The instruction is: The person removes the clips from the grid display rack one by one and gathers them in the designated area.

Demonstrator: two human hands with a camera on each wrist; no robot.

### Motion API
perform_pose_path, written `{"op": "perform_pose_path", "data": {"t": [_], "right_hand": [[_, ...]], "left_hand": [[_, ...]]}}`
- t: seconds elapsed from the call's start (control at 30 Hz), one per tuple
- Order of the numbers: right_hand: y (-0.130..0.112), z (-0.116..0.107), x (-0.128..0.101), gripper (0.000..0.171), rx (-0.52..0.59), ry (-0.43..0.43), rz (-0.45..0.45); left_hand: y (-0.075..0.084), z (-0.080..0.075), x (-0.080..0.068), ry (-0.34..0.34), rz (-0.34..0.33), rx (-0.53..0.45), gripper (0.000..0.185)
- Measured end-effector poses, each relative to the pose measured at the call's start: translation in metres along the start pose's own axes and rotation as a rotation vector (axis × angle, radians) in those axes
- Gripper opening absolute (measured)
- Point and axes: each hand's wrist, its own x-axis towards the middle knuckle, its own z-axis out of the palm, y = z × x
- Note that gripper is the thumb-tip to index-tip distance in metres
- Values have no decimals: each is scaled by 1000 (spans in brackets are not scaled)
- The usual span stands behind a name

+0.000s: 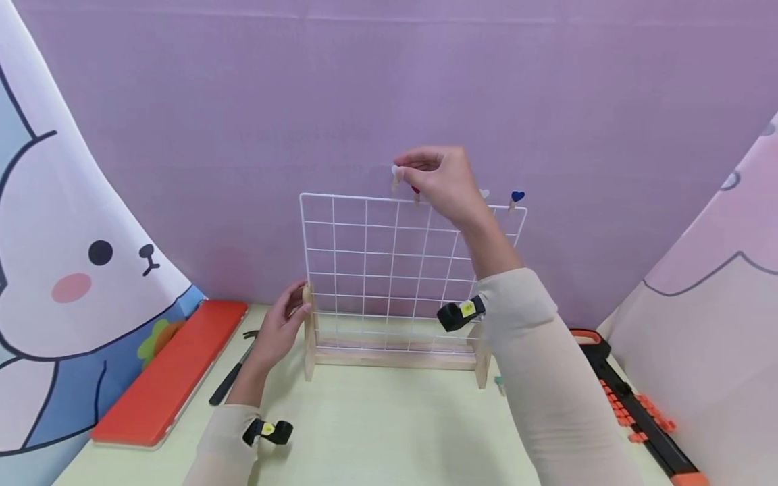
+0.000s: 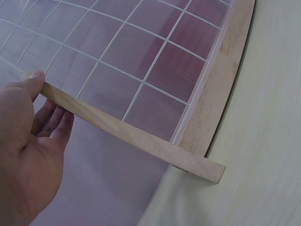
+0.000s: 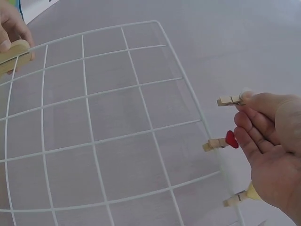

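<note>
A white wire grid panel stands upright in a wooden base. My left hand grips the top of the base's left upright, thumb on one side and fingers on the other. Above the top wire, my right hand pinches a small wooden clothespin with a white heart, its jaw end pointing toward the grid and apart from the wire. A red-heart clothespin is clipped on the top wire beside it, then a yellow one. Farther right are a white heart and a blue-heart clothespin.
To the left lie a long red case and a hammer with a black handle. A long black tool with orange parts lies at the right. By the base's right foot is a small green item. A purple backdrop hangs behind.
</note>
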Motion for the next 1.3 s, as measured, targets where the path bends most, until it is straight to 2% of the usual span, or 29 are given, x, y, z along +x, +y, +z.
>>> {"op": "perform_pose_path", "data": {"t": [0.17, 0.4, 0.53, 0.8, 1.3], "right_hand": [[-4, -4, -9, 16, -29, -18, 4], [-9, -10, -21, 18, -61, -57, -53], [-7, -17, -27, 19, -59, -52, -54], [5, -38, -37, 22, -99, -33, -38], [38, -69, -60, 25, -102, 11, -31]], "left_hand": [[-3, -2, 0, -8, -9, 3, 55], [-5, -2, -2, -1, -18, 1, 54], [-4, -2, -1, -5, -14, 3, 55], [-4, -2, 0, -2, -7, -2, 55], [-2, -2, 2, -3, -17, -2, 55]]}}
